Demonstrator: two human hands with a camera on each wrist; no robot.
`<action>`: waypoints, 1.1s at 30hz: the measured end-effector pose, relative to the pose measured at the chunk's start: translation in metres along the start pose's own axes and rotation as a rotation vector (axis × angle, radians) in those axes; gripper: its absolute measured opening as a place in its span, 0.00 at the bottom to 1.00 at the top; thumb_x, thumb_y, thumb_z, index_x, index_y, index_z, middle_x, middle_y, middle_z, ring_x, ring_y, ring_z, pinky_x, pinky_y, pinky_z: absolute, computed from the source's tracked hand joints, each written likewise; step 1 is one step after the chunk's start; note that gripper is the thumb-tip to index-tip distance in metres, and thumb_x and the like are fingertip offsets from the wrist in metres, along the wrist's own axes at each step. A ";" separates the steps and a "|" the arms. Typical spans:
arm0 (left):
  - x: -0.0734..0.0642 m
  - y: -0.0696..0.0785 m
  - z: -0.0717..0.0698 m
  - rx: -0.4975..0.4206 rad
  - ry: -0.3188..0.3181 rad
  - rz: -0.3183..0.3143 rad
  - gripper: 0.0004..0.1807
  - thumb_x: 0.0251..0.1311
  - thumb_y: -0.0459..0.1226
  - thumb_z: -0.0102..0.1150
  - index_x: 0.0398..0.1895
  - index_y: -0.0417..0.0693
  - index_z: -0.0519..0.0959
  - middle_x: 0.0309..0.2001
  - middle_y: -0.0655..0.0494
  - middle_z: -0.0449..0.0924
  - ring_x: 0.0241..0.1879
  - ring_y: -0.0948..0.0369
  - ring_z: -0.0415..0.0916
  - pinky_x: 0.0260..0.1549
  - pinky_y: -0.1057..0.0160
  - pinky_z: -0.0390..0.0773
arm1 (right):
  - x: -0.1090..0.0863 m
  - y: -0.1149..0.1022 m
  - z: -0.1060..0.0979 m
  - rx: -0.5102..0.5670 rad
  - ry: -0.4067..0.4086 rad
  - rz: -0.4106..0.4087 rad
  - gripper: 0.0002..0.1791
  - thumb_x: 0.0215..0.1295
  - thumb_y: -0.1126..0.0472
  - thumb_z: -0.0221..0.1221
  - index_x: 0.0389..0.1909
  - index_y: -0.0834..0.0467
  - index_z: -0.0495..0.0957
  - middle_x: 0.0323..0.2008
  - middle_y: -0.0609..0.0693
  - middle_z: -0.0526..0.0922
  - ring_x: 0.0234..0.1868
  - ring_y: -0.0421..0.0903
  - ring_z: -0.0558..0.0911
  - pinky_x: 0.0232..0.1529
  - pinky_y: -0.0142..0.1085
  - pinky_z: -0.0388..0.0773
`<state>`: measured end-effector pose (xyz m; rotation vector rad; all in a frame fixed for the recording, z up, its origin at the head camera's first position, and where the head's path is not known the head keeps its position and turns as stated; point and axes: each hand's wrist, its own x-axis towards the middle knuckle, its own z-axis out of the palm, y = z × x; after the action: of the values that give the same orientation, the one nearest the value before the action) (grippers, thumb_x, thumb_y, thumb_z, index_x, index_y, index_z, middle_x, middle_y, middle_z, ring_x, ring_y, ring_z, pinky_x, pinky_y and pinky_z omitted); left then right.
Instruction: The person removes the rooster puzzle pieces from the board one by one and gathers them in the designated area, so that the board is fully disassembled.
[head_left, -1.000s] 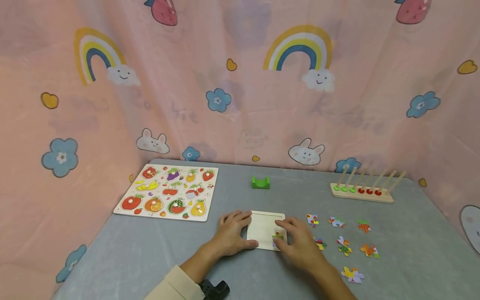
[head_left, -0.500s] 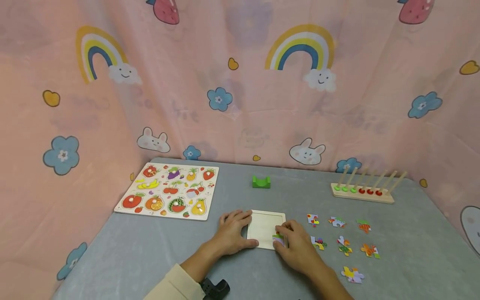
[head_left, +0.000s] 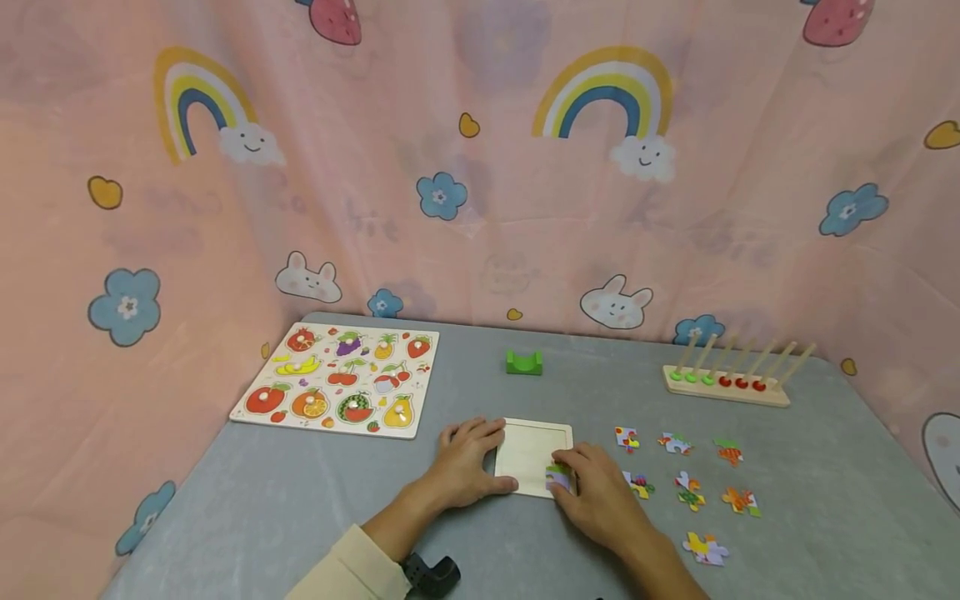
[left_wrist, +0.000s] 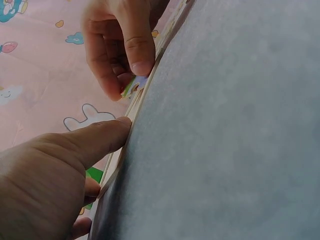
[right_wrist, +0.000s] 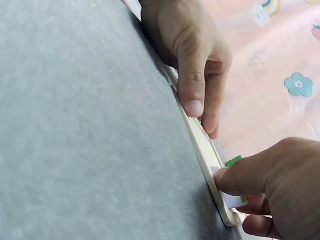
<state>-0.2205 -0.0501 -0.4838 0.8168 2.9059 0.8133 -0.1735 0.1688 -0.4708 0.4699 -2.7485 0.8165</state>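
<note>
A square wooden puzzle tray [head_left: 521, 454] lies on the grey table in the head view. My left hand [head_left: 467, 467] holds its left side, the thumb at the front edge and the fingers towards the back. At the tray's front right corner, my right hand [head_left: 600, 496] pinches a purple and green puzzle piece [head_left: 557, 477] between thumb and fingers. In the right wrist view this puzzle piece [right_wrist: 231, 201] sits in the tray's corner, partly hidden by the thumb. The left wrist view shows the piece [left_wrist: 135, 86] under the right fingertips, slightly tilted.
Several loose puzzle pieces [head_left: 690, 492] lie to the right of the tray. A fruit puzzle board [head_left: 337, 379] is at the back left, a green block [head_left: 523, 363] behind the tray, and a pegged wooden stand [head_left: 726, 387] with green and red rings at the back right.
My right thumb and fingers have shifted slightly on the piece, which now lies flatter in the tray's front right corner. The left hand keeps its place on the tray.
</note>
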 end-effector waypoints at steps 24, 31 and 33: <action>0.000 0.000 -0.001 0.011 0.020 0.025 0.41 0.49 0.54 0.71 0.64 0.41 0.73 0.67 0.54 0.66 0.67 0.50 0.58 0.59 0.41 0.51 | -0.005 0.010 -0.024 0.018 0.100 -0.253 0.24 0.43 0.70 0.74 0.46 0.65 0.83 0.40 0.45 0.79 0.43 0.44 0.78 0.44 0.44 0.75; -0.001 0.000 -0.001 0.005 0.013 0.020 0.41 0.49 0.54 0.71 0.65 0.42 0.73 0.67 0.54 0.66 0.67 0.50 0.57 0.59 0.41 0.50 | -0.011 0.015 -0.040 0.097 0.140 -0.352 0.25 0.42 0.70 0.74 0.46 0.65 0.82 0.43 0.44 0.79 0.43 0.43 0.78 0.43 0.36 0.74; -0.002 0.000 0.000 0.006 0.012 0.018 0.41 0.49 0.54 0.71 0.64 0.42 0.73 0.67 0.54 0.66 0.67 0.50 0.57 0.59 0.40 0.50 | -0.014 0.015 -0.045 0.141 0.133 -0.353 0.25 0.43 0.70 0.74 0.48 0.64 0.82 0.44 0.43 0.79 0.44 0.43 0.78 0.44 0.31 0.73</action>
<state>-0.2192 -0.0510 -0.4839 0.8428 2.9173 0.8148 -0.1603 0.2093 -0.4453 0.8648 -2.3982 0.9122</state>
